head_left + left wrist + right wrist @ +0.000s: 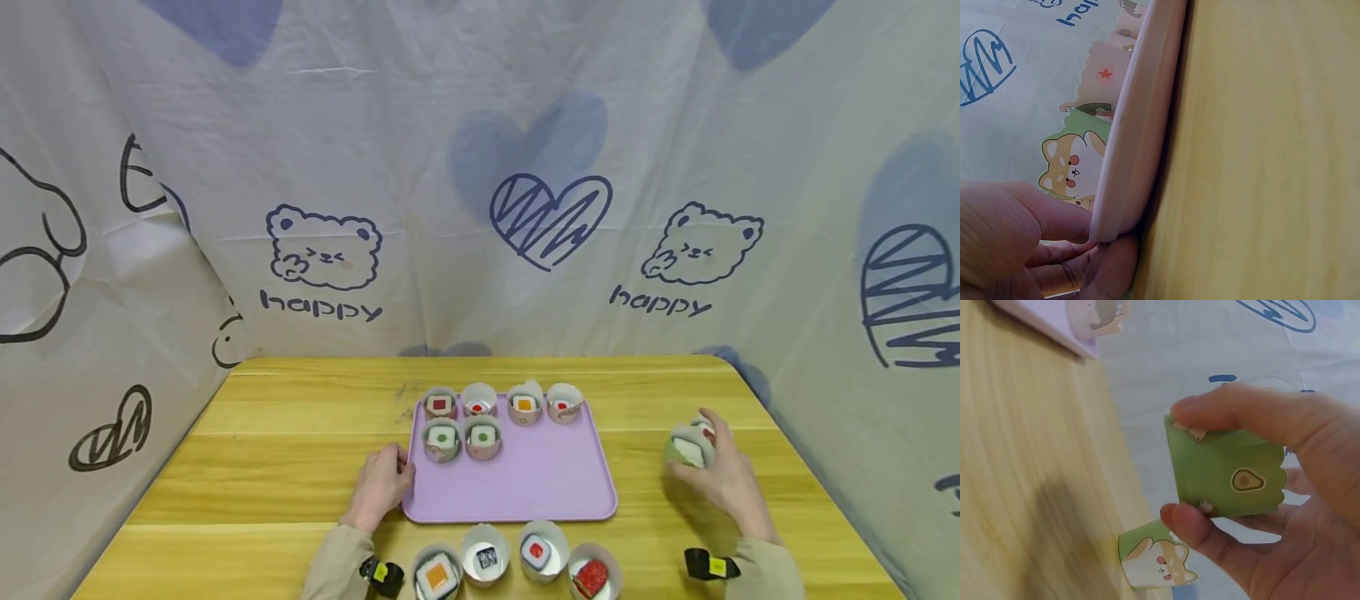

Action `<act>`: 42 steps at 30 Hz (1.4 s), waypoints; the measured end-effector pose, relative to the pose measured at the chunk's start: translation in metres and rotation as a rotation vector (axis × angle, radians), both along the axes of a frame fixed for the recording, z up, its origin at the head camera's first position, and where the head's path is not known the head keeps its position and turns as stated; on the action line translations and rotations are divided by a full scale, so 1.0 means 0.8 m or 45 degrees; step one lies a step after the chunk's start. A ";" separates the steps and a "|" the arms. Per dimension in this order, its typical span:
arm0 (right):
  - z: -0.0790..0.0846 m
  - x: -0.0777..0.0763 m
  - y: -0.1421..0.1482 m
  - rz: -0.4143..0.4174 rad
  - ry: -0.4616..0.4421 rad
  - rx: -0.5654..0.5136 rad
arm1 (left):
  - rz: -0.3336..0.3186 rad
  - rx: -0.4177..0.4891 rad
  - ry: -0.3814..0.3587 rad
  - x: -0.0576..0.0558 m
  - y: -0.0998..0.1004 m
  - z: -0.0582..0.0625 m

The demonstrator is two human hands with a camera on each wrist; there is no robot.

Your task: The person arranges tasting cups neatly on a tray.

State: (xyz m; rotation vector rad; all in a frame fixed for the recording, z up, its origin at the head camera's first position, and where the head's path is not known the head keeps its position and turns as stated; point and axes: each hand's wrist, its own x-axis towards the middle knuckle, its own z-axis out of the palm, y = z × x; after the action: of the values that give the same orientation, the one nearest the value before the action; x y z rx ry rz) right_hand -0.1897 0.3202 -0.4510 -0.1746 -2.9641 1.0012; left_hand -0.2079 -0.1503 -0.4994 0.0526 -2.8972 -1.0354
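Observation:
My left hand (379,485) pinches the left edge of a lilac tray (543,475), thumb on the rim and a finger beneath it in the left wrist view. On the tray, several patterned paper baking cups (483,442) stand in two rows toward the back and left, each with a small square cake-like piece inside. At the right of the table, my right hand (723,479) holds a green paper baking cup (1235,475) with an avocado print between thumb and fingers, above the wood. A white piece (688,452) shows inside. Just beyond stands another green cup (1154,559) with a dog print.
In front of the tray, a row of several more paper cups (486,557) holds pieces with orange, black-and-white and red tops. The wooden table (292,442) meets a hanging white cloth (435,275) at the back and sides.

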 end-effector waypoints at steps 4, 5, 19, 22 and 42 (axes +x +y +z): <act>0.001 0.001 -0.004 0.006 0.066 -0.057 | -0.008 -0.006 0.016 0.001 -0.001 0.001; 0.001 0.001 -0.005 0.006 0.088 -0.065 | -0.008 -0.006 0.015 0.002 -0.002 0.001; 0.005 0.001 -0.036 0.005 0.390 -0.082 | 0.002 -0.001 -0.008 0.000 -0.002 -0.001; 0.005 0.000 -0.042 0.032 0.373 -0.086 | 0.001 0.000 -0.016 -0.001 -0.002 0.000; 0.003 -0.019 -0.086 0.205 0.373 -0.046 | 0.008 0.007 -0.006 -0.001 0.001 0.002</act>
State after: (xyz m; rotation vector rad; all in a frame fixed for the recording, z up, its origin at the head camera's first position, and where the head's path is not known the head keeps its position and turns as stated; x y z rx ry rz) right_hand -0.2046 0.2512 -0.4488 0.1977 -2.7267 0.9975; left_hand -0.2085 -0.1492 -0.4981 0.0643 -2.8967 -1.0434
